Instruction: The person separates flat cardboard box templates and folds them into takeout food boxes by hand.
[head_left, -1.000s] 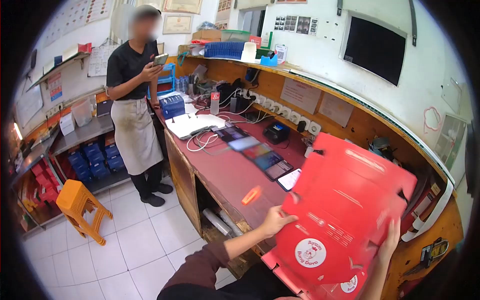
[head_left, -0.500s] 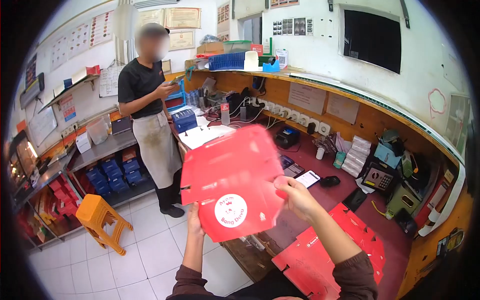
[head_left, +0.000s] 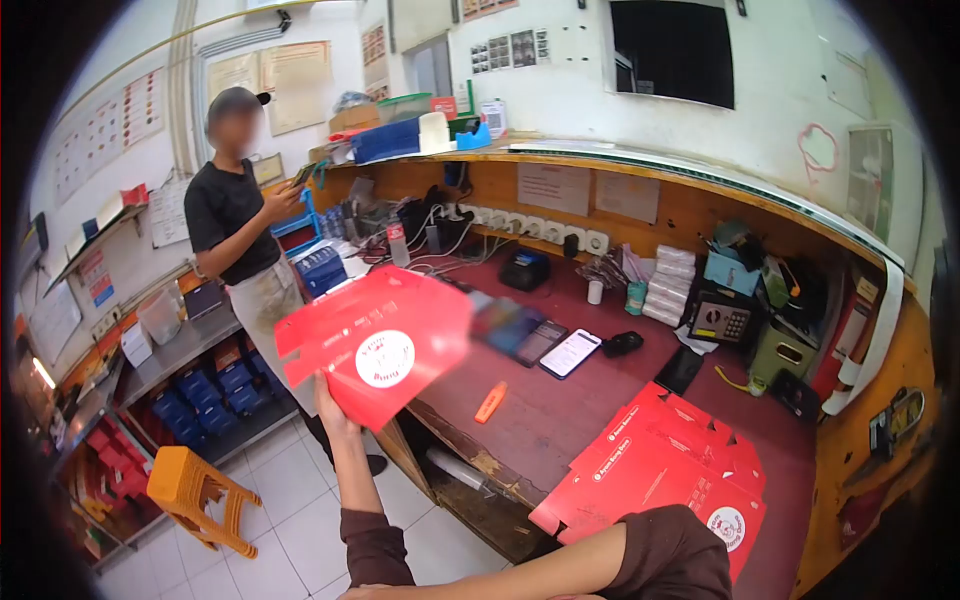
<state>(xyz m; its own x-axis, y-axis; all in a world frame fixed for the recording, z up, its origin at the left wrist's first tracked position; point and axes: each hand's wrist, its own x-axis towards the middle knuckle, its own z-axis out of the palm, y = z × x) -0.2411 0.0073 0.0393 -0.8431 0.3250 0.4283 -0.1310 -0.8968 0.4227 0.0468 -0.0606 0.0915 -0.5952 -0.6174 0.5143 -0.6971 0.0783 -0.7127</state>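
My left hand (head_left: 337,408) grips the lower left edge of a red cardboard piece (head_left: 330,345) with a round white logo, held up in front of the counter. Across the bottom of the view my right forearm reaches left, over my left forearm's sleeve. Only a sliver of my right hand (head_left: 362,593) shows at the lower edge, its fingers hidden. Further flat red cardboard pieces (head_left: 650,465) lie overlapping on the counter's right part. An orange cutter (head_left: 491,402) rests on the counter between the held piece and that pile.
A person (head_left: 240,215) stands behind the counter's far left end, holding a phone. Phones, including one with a lit screen (head_left: 571,353), lie on the dark red counter (head_left: 520,450). At the back right is a safe (head_left: 722,320). An orange stool (head_left: 200,495) stands on the floor.
The held red piece has moved left and turned, now in my left hand only. My right hand has let go of it and dropped to the bottom edge. The view has shifted.
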